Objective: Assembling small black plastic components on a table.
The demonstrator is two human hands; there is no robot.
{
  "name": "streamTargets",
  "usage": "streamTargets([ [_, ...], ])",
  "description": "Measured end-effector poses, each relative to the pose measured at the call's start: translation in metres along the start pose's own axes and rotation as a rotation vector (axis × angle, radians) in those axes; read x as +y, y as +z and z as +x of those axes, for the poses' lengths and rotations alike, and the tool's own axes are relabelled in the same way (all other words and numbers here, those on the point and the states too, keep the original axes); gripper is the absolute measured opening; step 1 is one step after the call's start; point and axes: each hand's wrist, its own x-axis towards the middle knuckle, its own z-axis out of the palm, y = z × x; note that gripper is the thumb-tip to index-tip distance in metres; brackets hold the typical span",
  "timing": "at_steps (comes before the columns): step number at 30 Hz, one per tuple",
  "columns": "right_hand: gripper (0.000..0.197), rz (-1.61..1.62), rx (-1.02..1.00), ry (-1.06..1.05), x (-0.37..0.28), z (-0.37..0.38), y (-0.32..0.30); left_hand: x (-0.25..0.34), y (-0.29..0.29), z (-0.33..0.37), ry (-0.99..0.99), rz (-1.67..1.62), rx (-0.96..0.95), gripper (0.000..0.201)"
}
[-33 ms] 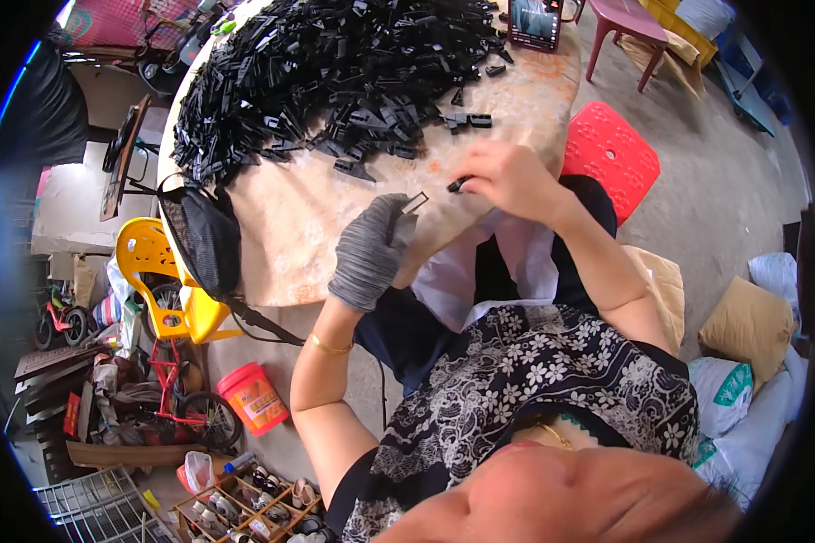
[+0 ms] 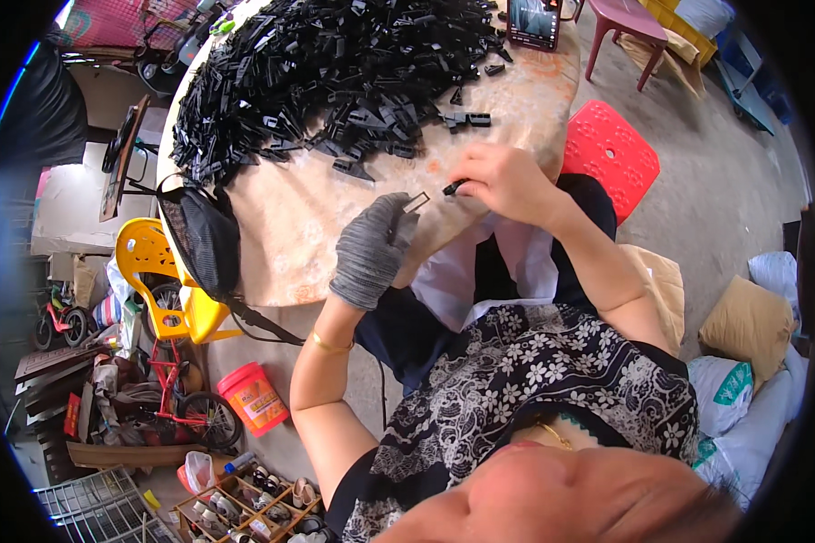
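Observation:
A grey knitted glove covers my left hand (image 2: pixel 369 252), whose fingers are closed on a small rectangular metal frame (image 2: pixel 416 202) jutting out toward the right. My right hand (image 2: pixel 507 179) is bare and pinches a small black plastic piece (image 2: pixel 454 187) between thumb and fingers. A short gap separates the piece from the metal frame. Both hands are over the near edge of the round table (image 2: pixel 285 258). Beyond them, a large heap of black plastic clips (image 2: pixel 335 81) covers the far part of the tabletop, with a few loose ones at its near edge.
A phone (image 2: pixel 533 23) stands at the table's far right. A black mesh bag (image 2: pixel 201 237) hangs at the left edge, beside a yellow chair (image 2: pixel 149 262). Right of the table is a red stool (image 2: pixel 610 156). An orange-red bucket (image 2: pixel 253 398) and a shoe rack (image 2: pixel 244 511) are lower left.
My right hand and the black piece have shifted slightly left, nearer the metal frame. My left hand has hardly moved.

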Motion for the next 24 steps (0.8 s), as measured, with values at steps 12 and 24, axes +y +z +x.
streamTargets([
  [12,0.010,-0.052,0.015,-0.059,-0.009,0.000,0.012,0.010,0.007,0.011,0.228,0.275,0.011,0.023],
  [24,0.012,-0.044,0.041,-0.072,-0.012,-0.002,0.009,0.028,0.003,0.017,0.166,0.553,-0.110,0.021],
])
